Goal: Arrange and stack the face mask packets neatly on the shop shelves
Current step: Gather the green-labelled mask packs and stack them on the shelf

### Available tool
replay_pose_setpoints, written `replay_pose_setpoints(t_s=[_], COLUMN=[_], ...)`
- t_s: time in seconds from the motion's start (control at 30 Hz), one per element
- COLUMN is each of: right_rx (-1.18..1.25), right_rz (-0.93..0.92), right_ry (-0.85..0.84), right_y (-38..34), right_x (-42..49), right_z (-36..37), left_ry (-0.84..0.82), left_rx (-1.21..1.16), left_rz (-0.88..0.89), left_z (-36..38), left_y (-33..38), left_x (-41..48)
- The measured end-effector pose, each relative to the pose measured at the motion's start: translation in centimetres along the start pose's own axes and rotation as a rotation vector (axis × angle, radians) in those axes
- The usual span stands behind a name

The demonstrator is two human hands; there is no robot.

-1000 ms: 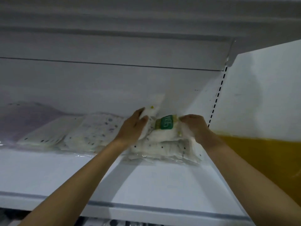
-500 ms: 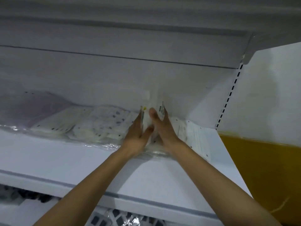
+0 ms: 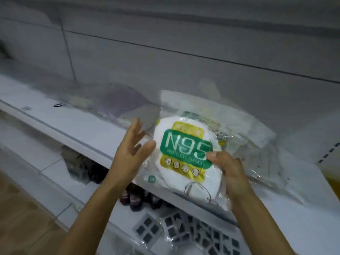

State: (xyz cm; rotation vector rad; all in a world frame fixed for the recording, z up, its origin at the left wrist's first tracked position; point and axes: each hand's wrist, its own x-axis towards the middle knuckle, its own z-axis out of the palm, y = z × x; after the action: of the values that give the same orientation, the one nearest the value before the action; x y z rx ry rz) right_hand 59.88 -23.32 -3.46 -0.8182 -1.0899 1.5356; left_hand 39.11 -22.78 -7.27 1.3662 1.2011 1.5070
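A clear packet of white N95 masks (image 3: 185,153) with a green and yellow label faces me, held up in front of the white shelf (image 3: 77,126). My right hand (image 3: 228,170) grips its right edge, thumb over the label. My left hand (image 3: 133,151) is spread with straight fingers beside the packet's left edge, the thumb touching the plastic. Other mask packets (image 3: 257,144) lie on the shelf behind it, and blurred purple packets (image 3: 121,102) lie further left.
Below the shelf a lower level holds dark bottles (image 3: 136,199) and black-and-white checked packets (image 3: 184,230). A yellow panel (image 3: 333,181) shows at the right edge. Wooden floor (image 3: 22,218) lies at the bottom left. The shelf's back wall is grey.
Both hands were pressing packets at the back of the shelf; now they have drawn back toward me, holding one N95 packet up. The view has swung left and down.
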Motion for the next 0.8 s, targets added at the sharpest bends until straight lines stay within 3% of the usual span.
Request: replay_pose_setpoints(t_s=[0.07, 0.13, 0.33, 0.63, 0.8], right_rx=[-0.046, -0.07, -0.119, -0.446, -0.391], right_rz=[0.053, 0.146, 0.317, 0.378, 0.407], right_ry=[-0.13, -0.239, -0.366, -0.718, -0.809], right_y=[1.7, 4.0, 12.0, 22.9, 27.0], right_x=[-0.8, -0.1, 0.3, -1.9, -2.2], right_z=[3.6, 7.6, 21.0, 35.6, 41.2], left_ry=[-0.138, -0.206, 0.29, 0.661, 0.775], left_rx=[-0.27, -0.311, -0.453, -0.439, -0.629], left_rz=[-0.215, -0.234, -0.324, -0.27, -0.318], left_z=[-4.4, -8.0, -19.5, -34.5, -40.3], left_y=[0.3, 0.3, -2.4, -3.1, -3.4], left_x=[-2.0, -5.0, -12.4, -21.7, -23.8])
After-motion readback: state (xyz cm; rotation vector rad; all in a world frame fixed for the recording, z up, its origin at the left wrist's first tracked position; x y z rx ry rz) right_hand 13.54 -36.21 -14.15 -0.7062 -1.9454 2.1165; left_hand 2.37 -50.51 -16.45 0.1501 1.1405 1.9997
